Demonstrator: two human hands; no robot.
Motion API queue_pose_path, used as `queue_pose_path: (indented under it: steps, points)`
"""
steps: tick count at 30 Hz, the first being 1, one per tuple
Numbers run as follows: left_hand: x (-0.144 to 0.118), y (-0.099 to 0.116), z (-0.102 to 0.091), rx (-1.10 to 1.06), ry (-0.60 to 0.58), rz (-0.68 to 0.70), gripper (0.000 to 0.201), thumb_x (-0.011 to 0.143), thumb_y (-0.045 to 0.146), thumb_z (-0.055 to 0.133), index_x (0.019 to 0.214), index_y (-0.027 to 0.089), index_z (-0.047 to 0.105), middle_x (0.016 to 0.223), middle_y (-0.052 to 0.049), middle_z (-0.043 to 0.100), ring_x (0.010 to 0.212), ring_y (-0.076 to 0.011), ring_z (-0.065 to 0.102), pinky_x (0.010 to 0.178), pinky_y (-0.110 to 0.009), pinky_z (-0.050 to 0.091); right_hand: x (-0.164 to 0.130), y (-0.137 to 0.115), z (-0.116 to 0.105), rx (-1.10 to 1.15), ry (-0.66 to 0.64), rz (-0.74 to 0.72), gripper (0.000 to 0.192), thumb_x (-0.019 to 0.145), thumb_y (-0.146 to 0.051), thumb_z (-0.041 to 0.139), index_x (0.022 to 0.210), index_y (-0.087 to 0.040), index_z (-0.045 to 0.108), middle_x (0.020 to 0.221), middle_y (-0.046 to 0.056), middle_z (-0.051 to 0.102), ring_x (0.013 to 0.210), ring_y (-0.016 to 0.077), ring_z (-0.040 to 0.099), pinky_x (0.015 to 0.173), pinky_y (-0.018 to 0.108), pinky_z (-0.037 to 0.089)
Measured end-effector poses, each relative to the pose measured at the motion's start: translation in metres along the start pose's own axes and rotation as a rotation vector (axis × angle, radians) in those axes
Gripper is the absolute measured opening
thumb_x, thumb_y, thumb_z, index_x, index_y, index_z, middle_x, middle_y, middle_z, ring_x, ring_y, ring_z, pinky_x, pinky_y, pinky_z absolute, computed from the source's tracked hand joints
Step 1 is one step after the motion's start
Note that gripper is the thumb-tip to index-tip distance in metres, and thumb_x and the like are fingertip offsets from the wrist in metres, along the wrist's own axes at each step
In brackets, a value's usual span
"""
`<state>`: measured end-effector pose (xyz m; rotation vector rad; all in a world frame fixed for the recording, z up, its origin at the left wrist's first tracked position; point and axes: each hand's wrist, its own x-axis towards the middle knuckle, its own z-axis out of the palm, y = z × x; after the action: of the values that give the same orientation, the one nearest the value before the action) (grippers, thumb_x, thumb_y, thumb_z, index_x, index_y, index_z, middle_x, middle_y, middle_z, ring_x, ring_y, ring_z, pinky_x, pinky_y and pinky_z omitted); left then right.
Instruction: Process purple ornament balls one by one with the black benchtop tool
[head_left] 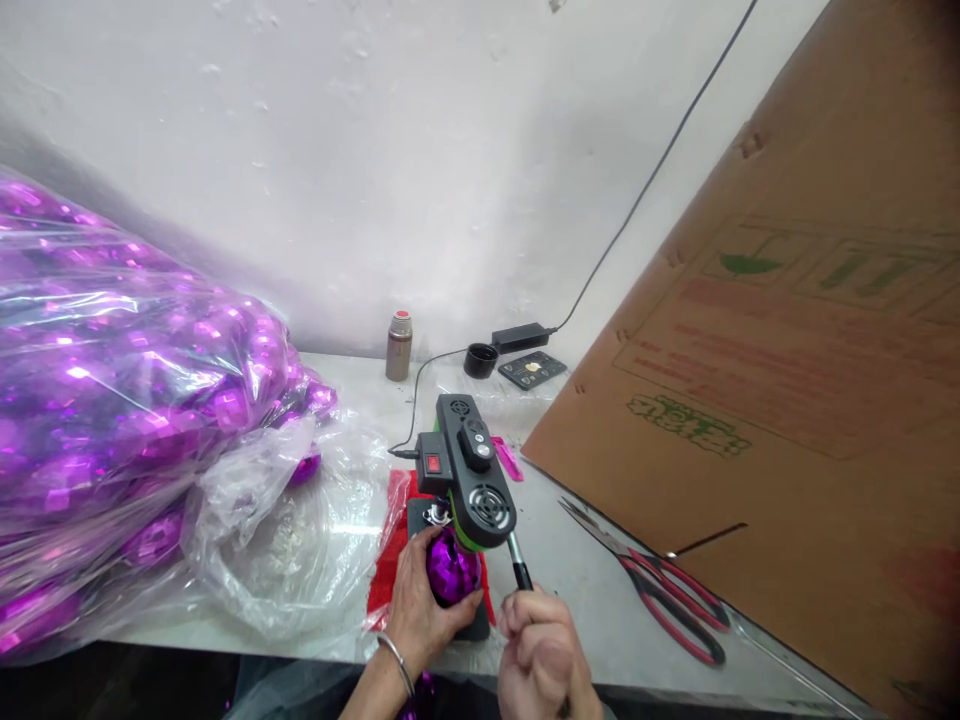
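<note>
While one large clear bag (112, 400) of purple balls fills the bench's (585, 590) left end and one cardboard sheet (787, 380) leans along its right edge, one small press machine (469, 470) stands near the front edge. One pair of red-handled scissors (660, 590) lies beside it. Left grip (420, 600) is clamped around one purple ball (452, 570) under the machine; right grip (544, 660) is closed on the lever handle (519, 565).

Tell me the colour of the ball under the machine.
Shiny purple, faceted; the ball shows best in the head view.
</note>
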<state>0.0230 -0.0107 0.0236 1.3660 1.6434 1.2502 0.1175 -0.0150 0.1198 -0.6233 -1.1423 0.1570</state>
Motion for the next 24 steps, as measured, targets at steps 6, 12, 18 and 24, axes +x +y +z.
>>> queue_pose_path:
  steps: [6, 12, 18, 24]
  points:
    - [0.001, -0.002, -0.004, -0.060, -0.017, -0.015, 0.078, 0.067, 0.036, 0.084, 0.138, 0.014, 0.059, 0.133, -0.021, 0.068, 0.128, -0.0430, 0.065, 0.115, -0.067, 0.048, 0.049, -0.021, 0.001, -0.046, -0.157, 0.068, 0.043, 0.108, -0.012, 0.051, 0.066, -0.019, 0.045, 0.058, -0.005, 0.042, 0.059, 0.0083, 0.052, 0.055, 0.020, 0.041]
    - [-0.061, -0.072, -0.009, 0.029, -0.003, 0.358, 0.071, 0.080, 0.034, 0.088, 0.146, 0.029, 0.062, 0.154, -0.019, 0.060, 0.145, -0.0449, 0.056, 0.119, -0.064, 0.048, 0.052, -0.029, 0.002, -0.053, -0.165, 0.092, 0.044, 0.107, -0.015, 0.053, 0.065, -0.019, 0.046, 0.059, -0.004, 0.045, 0.057, 0.0090, 0.051, 0.055, 0.022, 0.040]
    - [-0.053, -0.076, -0.063, 0.209, 0.155, 0.315, 0.070, 0.097, 0.048, 0.066, 0.160, 0.022, 0.049, 0.165, -0.024, 0.047, 0.152, -0.0456, 0.046, 0.122, -0.063, 0.042, 0.032, -0.021, -0.004, -0.053, -0.105, 0.117, 0.043, 0.105, -0.017, 0.058, 0.063, -0.019, 0.048, 0.060, -0.002, 0.047, 0.056, 0.0111, 0.048, 0.051, 0.026, 0.032]
    - [0.090, -0.022, -0.162, 0.501, 0.428, -0.148, 0.055, 0.098, 0.034, 0.052, 0.144, 0.004, 0.057, 0.149, -0.032, 0.060, 0.147, -0.0459, 0.052, 0.123, -0.064, 0.038, 0.028, -0.021, -0.008, -0.072, -0.126, 0.225, 0.041, 0.104, -0.024, 0.061, 0.066, -0.020, 0.050, 0.064, 0.000, 0.051, 0.055, 0.0114, 0.046, 0.051, 0.028, 0.030]
